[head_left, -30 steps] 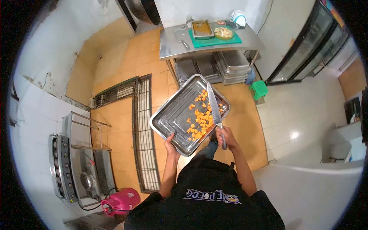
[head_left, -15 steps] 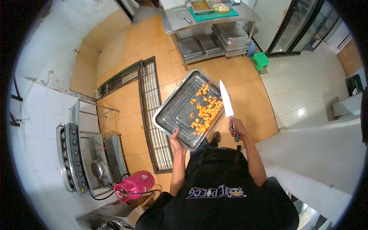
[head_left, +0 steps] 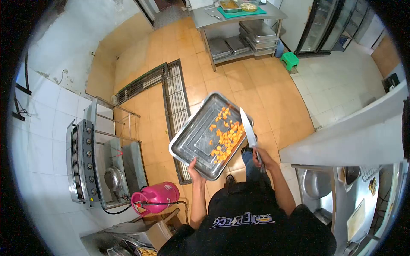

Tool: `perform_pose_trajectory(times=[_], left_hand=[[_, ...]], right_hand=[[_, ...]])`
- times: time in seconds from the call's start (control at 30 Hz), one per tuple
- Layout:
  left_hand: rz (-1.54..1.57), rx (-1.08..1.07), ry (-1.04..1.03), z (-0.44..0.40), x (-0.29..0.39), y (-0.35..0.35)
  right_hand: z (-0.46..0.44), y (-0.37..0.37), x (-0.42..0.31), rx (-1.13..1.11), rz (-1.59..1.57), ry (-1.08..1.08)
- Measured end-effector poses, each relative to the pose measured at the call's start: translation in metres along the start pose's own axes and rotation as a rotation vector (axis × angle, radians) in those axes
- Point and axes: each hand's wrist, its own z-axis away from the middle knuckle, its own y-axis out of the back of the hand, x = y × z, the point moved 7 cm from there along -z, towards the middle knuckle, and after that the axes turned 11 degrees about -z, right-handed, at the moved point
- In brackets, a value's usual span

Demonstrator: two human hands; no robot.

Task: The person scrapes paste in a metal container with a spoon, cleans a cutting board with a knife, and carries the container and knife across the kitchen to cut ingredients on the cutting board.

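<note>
My left hand (head_left: 195,171) grips the near-left edge of a rectangular metal tray (head_left: 190,145), thumb over the rim. The tray is held in the air in front of my body. Diced orange pieces, carrot by their look (head_left: 228,141), lie loose in it, mostly toward its right side. In my right hand (head_left: 265,158) is a large kitchen knife (head_left: 248,126), its fingers closed round the dark handle. The blade points up and away from me, over the tray's right edge; whether it touches the tray I cannot tell.
A steel table (head_left: 235,23) with a green cutting board (head_left: 241,12) stands ahead. Floor grating (head_left: 175,89) runs left of the tray. At left are a stove (head_left: 81,160) and a pink gas cylinder (head_left: 160,196). A sink (head_left: 316,183) and steel counter are at right, beside a white wall (head_left: 341,145).
The table ahead appears farther up in view, and the sink and counter have come into sight at right. The knife blade has shifted left, over the tray's edge. Both hands keep their holds.
</note>
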Motion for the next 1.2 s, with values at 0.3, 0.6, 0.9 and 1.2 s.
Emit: perform_pose_trajectory(times=[0.3,0.6,0.9,1.2], left_hand=[[-0.056,-0.057,0.149,0.046,-0.058,0.087],[-0.225,-0.347,0.341,0.090,-0.111,0.069],[-0.566,-0.611,0.567,0.232,-0.251,0.006],[-0.722,-0.840,0.708,0.420,-0.334,-0.137]], right_hand=[[0.116,0.036,0.101,0.050,0.071,0.008],[0.256,0.102,0.140,0.170,-0.082,0.169],[0.524,0.199,0.248,0.552,-0.079,0.328],[0.702,0.221,0.307,0.697,-0.368,0.597]])
